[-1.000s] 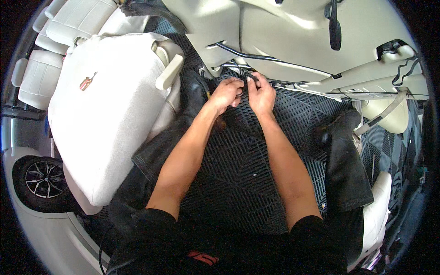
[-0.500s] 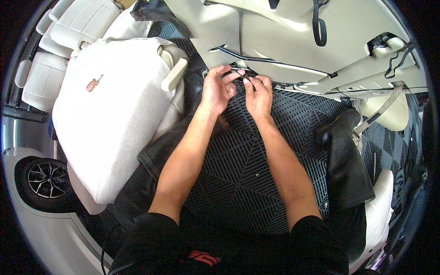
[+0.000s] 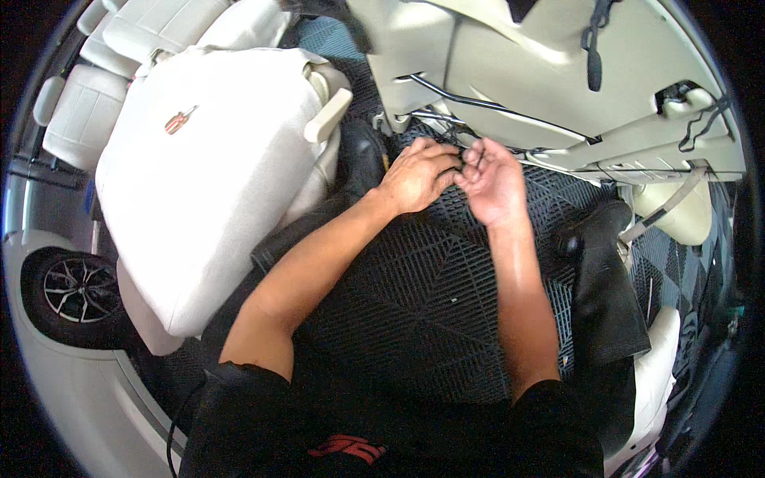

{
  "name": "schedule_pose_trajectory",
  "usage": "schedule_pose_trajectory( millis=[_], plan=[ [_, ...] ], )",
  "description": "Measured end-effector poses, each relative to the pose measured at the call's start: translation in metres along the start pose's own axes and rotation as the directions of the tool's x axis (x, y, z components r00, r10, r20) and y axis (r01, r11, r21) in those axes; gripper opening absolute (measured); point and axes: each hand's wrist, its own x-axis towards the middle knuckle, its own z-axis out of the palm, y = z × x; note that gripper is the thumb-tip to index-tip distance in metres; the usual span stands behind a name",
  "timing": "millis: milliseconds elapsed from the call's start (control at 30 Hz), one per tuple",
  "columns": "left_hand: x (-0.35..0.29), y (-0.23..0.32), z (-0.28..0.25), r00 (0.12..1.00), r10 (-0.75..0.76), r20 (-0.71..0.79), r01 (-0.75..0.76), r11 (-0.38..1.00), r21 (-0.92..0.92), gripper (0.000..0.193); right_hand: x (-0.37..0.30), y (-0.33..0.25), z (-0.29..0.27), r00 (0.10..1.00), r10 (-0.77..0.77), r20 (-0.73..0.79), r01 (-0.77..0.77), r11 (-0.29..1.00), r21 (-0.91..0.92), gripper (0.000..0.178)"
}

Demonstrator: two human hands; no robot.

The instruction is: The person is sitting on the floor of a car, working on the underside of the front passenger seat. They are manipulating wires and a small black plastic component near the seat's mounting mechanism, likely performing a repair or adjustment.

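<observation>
My left hand [image 3: 422, 175] is palm down with its fingers closed on a thin black cable [image 3: 460, 158]. Just to the right, my right hand [image 3: 496, 185] is turned palm up, its curled fingers pinching the same cable; both sets of fingertips nearly meet and are slightly blurred. How the cable runs between them is mostly hidden. Beyond the hands, more dark wiring [image 3: 448, 121] shows at the lower edge of a beige vehicle trim panel [image 3: 518, 80]. A glossy black rod [image 3: 502, 107] runs along the panel's face.
On the left stands a white-covered seat [image 3: 207, 183] with a beige armrest [image 3: 328, 116]; a screwdriver [image 3: 178, 121] lies on it. Below is a dark ribbed floor mat [image 3: 430, 263]. A black strap [image 3: 593, 48] hangs from the panel. A car wheel [image 3: 80, 291] shows at far left.
My hands have shifted right and nearer to me, off the panel's lower edge. The left has turned palm down, the right palm up. The view has shifted slightly.
</observation>
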Motion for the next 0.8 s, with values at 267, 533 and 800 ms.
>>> schedule_pose_trajectory(
  millis=[267,533,800],
  plan=[
    [-0.045,0.092,-0.059,0.866,-0.370,0.336,0.497,0.715,-0.491,0.025,0.026,0.054,-0.017,0.925,-0.236,0.299,0.335,0.877,-0.344,0.041],
    [-0.005,0.064,-0.136,0.748,-0.618,0.243,0.331,0.029,-0.943,0.055,-0.035,0.088,0.005,0.647,-0.519,0.558,0.654,0.001,-0.757,0.040],
    [-0.038,0.048,-0.075,0.903,-0.293,0.312,0.426,0.533,-0.731,0.057,-0.186,0.073,0.124,0.857,0.035,0.515,-0.046,0.999,0.010,0.051]
  ],
)
